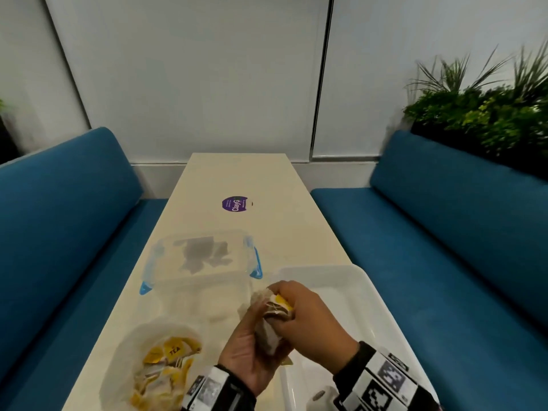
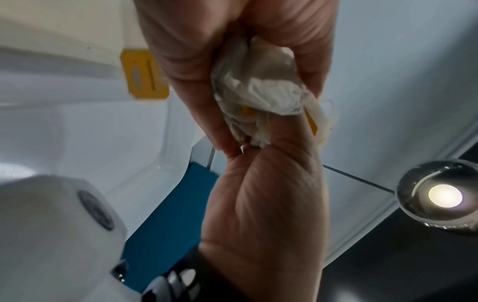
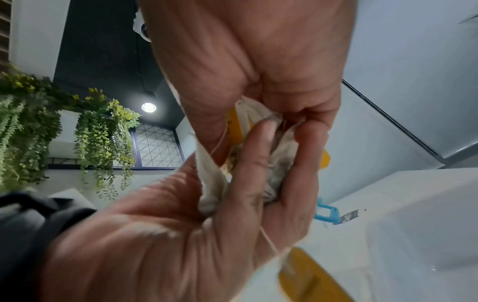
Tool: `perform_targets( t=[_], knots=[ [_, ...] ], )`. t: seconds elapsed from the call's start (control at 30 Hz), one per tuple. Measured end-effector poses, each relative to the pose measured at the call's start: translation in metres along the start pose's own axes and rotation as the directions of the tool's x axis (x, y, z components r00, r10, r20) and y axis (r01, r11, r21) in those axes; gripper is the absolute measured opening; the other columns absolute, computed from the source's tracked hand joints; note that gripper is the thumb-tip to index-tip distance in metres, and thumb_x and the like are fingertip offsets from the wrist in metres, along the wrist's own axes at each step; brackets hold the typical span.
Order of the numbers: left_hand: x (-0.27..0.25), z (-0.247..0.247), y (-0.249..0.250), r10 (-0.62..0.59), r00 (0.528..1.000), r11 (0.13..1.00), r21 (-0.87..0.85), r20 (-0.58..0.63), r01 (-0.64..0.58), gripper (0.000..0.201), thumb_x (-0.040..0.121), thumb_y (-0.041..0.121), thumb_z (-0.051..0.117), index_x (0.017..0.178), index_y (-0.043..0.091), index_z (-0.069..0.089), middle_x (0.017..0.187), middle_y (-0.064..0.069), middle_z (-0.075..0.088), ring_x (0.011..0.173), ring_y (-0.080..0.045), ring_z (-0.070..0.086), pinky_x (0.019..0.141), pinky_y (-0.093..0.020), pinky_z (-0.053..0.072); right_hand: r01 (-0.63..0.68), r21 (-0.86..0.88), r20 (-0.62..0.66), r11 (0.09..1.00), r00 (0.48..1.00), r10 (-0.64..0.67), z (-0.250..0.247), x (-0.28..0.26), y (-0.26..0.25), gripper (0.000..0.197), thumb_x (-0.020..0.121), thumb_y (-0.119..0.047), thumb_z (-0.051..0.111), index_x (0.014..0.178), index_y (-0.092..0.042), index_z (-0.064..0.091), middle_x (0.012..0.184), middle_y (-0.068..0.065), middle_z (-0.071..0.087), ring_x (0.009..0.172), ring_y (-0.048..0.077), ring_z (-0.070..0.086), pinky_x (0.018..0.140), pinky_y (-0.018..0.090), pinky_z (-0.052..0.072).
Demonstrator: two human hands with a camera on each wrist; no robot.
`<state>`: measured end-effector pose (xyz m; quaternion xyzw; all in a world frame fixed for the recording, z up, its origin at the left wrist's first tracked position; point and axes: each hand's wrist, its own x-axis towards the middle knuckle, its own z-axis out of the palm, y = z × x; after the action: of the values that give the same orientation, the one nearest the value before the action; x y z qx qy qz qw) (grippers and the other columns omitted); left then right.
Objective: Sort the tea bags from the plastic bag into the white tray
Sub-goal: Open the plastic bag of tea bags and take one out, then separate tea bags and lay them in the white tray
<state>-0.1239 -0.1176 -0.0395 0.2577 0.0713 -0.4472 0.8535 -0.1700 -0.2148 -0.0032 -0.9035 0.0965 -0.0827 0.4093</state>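
Observation:
A clump of tea bags (image 1: 271,327) with yellow tags is caught between both hands over the near left edge of the white tray (image 1: 358,295). My left hand (image 1: 247,336) cups it from below, palm up, fingers curled round it. From above, my right hand (image 1: 308,318) pinches the clump's top. Seen from the left wrist, the crumpled tea bags (image 2: 258,90) sit between the left hand (image 2: 207,61) and right hand (image 2: 271,183). In the right wrist view a yellow tag (image 3: 310,275) dangles on a string. The plastic bag (image 1: 160,366) holding several tea bags lies at the near left.
A clear lidded container (image 1: 201,262) with blue clips stands behind the plastic bag, left of the tray. A purple sticker (image 1: 234,204) is further back on the narrow cream table (image 1: 267,179). Blue benches (image 1: 444,232) run along both sides, with plants at the right.

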Motion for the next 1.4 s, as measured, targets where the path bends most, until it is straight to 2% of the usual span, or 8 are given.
perform_targets(
  t=[0.07, 0.17, 0.33, 0.5, 0.73, 0.9, 1.13, 1.4],
  knots=[
    [0.004, -0.002, -0.004, -0.023, 1.0, 0.999, -0.033, 0.006, 0.023, 0.044, 0.045, 0.009, 0.087, 0.086, 0.004, 0.072, 0.084, -0.017, 0.072, 0.069, -0.027, 0.071, 0.058, -0.037, 0.059, 0.017, -0.029, 0.016, 0.999, 1.0, -0.016, -0.003, -0.005, 0.003, 0.033, 0.079, -0.018, 0.063, 0.108, -0.032, 0.059, 0.105, -0.007, 0.057, 0.103, 0.011, 0.05, 0.09, 0.024, 0.042],
    [0.006, -0.004, -0.006, 0.006, 1.0, 1.0, -0.003, -0.021, -0.006, 0.01, 0.065, 0.004, 0.067, 0.075, 0.004, 0.07, 0.07, -0.013, 0.069, 0.056, -0.021, 0.067, 0.053, -0.03, 0.056, 0.064, -0.01, 0.058, 0.998, 0.996, -0.063, -0.01, -0.01, 0.005, 0.031, 0.081, -0.019, 0.065, 0.107, -0.036, 0.06, 0.096, -0.017, 0.051, 0.104, 0.007, 0.048, 0.092, 0.023, 0.041],
    [0.009, -0.008, -0.006, 0.03, 0.998, 0.999, 0.034, -0.048, -0.029, 0.012, 0.068, 0.011, 0.06, 0.068, 0.009, 0.071, 0.065, -0.011, 0.068, 0.049, -0.019, 0.065, 0.043, -0.026, 0.053, 0.078, 0.074, 0.095, 0.994, 0.992, -0.085, -0.016, -0.014, 0.017, 0.025, 0.092, -0.032, 0.056, 0.099, -0.054, 0.048, 0.105, -0.011, 0.052, 0.106, 0.006, 0.049, 0.094, 0.021, 0.041],
    [0.011, -0.017, -0.011, 0.055, 0.998, 0.986, 0.161, -0.041, -0.047, 0.036, 0.068, 0.029, 0.065, 0.104, 0.029, 0.068, 0.101, -0.006, 0.071, 0.09, -0.024, 0.065, 0.046, -0.026, 0.053, 0.027, 0.034, 0.093, 0.999, 0.995, -0.03, -0.016, -0.016, 0.02, 0.022, 0.098, -0.033, 0.04, 0.081, -0.041, 0.051, 0.09, -0.014, 0.048, 0.096, 0.009, 0.049, 0.087, 0.018, 0.041],
    [0.012, -0.018, -0.011, -0.014, 0.994, 0.995, 0.098, -0.111, 0.025, 0.031, 0.065, 0.032, 0.068, 0.092, 0.016, 0.068, 0.075, -0.007, 0.071, 0.054, -0.017, 0.067, 0.041, -0.024, 0.053, -0.053, -0.027, 0.053, 0.998, 0.997, 0.055, -0.01, -0.018, 0.022, 0.028, 0.098, -0.04, 0.037, 0.078, -0.032, 0.054, 0.097, -0.003, 0.044, 0.098, 0.009, 0.041, 0.087, 0.019, 0.039],
    [0.011, -0.018, -0.005, -0.07, 0.995, 0.998, -0.008, -0.074, 0.069, 0.028, 0.064, 0.028, 0.068, 0.087, 0.012, 0.071, 0.088, -0.014, 0.069, 0.056, -0.023, 0.068, 0.036, -0.027, 0.051, -0.052, 0.298, 0.019, 0.953, 0.999, 0.049, -0.016, -0.022, 0.021, 0.021, 0.099, -0.021, 0.041, 0.099, -0.026, 0.062, 0.093, -0.007, 0.061, 0.084, -0.001, 0.057, 0.074, 0.015, 0.047],
    [0.004, -0.02, -0.003, -0.098, 0.994, 0.994, -0.059, -0.039, 0.096, 0.02, 0.067, 0.025, 0.064, 0.064, 0.009, 0.076, 0.076, -0.015, 0.07, 0.053, -0.024, 0.067, 0.035, -0.028, 0.051, -0.085, 0.438, 0.013, 0.895, 0.996, 0.088, -0.024, -0.026, 0.02, 0.035, 0.095, -0.002, 0.042, 0.114, -0.03, 0.052, 0.075, 0.005, 0.053, 0.055, 0.001, 0.047, 0.054, 0.012, 0.04],
    [0.003, -0.029, 0.005, -0.102, 0.994, 0.993, -0.066, -0.035, 0.1, 0.027, 0.059, 0.022, 0.075, 0.084, 0.016, 0.069, 0.084, -0.014, 0.071, 0.058, -0.027, 0.069, 0.037, -0.03, 0.052, -0.038, 0.268, 0.006, 0.963, 0.999, 0.038, -0.035, -0.032, 0.018, 0.032, 0.08, 0.007, 0.054, 0.089, -0.022, 0.063, 0.086, -0.009, 0.063, 0.07, 0.0, 0.057, 0.063, 0.011, 0.045]
  ],
)
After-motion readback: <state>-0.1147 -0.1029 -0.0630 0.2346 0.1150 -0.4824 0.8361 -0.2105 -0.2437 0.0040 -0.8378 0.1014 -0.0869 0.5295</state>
